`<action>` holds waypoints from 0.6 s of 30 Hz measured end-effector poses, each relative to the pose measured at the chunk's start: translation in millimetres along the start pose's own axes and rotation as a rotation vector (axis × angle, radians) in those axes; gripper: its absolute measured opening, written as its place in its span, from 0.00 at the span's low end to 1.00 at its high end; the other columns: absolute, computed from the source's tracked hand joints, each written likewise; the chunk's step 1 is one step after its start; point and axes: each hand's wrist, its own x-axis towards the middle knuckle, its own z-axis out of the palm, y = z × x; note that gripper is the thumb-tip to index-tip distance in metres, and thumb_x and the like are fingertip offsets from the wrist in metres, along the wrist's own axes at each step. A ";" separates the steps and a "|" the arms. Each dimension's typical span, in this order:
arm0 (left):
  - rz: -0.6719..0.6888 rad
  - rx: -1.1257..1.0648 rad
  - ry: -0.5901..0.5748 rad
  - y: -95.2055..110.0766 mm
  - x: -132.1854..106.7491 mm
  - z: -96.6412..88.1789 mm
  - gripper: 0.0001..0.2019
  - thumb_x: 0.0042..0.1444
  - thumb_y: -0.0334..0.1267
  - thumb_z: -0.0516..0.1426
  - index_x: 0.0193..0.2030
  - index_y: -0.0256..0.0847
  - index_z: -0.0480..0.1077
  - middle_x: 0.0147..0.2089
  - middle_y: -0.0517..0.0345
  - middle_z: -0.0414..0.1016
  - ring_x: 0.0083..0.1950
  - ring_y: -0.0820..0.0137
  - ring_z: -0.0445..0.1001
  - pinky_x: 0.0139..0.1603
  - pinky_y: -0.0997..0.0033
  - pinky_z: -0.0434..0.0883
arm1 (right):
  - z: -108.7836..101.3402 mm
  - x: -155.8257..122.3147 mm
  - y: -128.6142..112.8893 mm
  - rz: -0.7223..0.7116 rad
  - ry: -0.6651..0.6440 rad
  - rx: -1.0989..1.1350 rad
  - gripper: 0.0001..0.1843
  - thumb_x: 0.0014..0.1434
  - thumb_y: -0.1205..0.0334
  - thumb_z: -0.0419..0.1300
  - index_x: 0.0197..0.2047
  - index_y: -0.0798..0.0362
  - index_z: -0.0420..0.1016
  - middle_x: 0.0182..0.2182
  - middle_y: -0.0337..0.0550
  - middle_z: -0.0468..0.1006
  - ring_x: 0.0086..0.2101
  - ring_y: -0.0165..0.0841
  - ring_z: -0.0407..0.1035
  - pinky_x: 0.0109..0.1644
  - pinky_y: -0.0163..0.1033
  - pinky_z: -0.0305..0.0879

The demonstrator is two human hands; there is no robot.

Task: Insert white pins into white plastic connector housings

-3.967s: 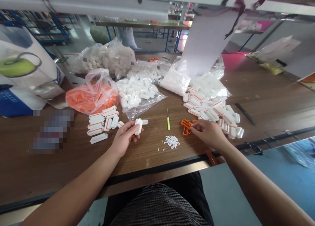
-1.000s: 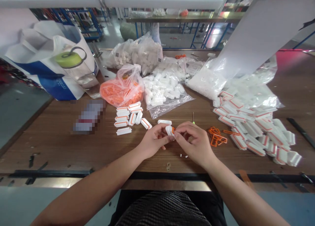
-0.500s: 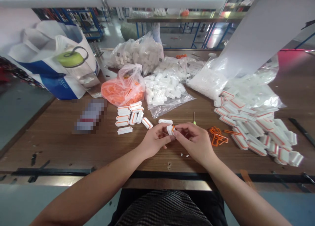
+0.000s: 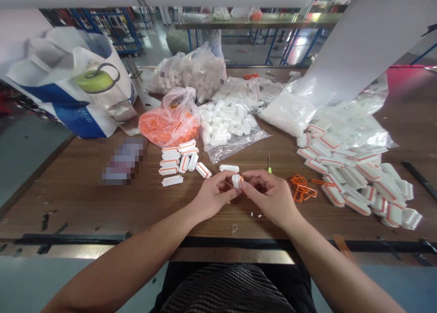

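Between my two hands, above the front middle of the table, is a small white plastic housing (image 4: 236, 181) with an orange frame (image 4: 241, 180) at its right end. My left hand (image 4: 217, 191) is closed on its left side, thumb below. My right hand (image 4: 269, 195) pinches the right end, where the fingers partly cover the orange frame. Just beyond my hands lies a single white housing (image 4: 229, 168). A screwdriver with a green handle (image 4: 269, 170) lies behind my right hand. Loose orange frames (image 4: 302, 189) are piled to its right.
White housings with orange frames (image 4: 170, 163) lie in a group at left; a larger heap (image 4: 362, 181) spreads at right. Bags of orange parts (image 4: 169, 124) and white parts (image 4: 227, 122) stand behind. A paper bag (image 4: 85, 117) stands far left. White crumbs (image 4: 252, 214) lie in front.
The white housing has turned slightly between my fingers. My hands stay in almost the same place, and the view has shifted a little.
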 end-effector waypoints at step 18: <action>0.007 0.028 -0.065 2.7 -1.5 -7.6 0.22 0.56 0.44 0.61 0.56 0.39 0.71 0.39 0.53 0.76 0.36 0.70 0.72 0.26 0.78 0.71 | -1.9 0.0 0.2 -0.013 0.008 0.093 0.10 0.54 0.55 0.65 0.37 0.52 0.81 0.31 0.44 0.82 0.28 0.31 0.72 0.31 0.39 0.69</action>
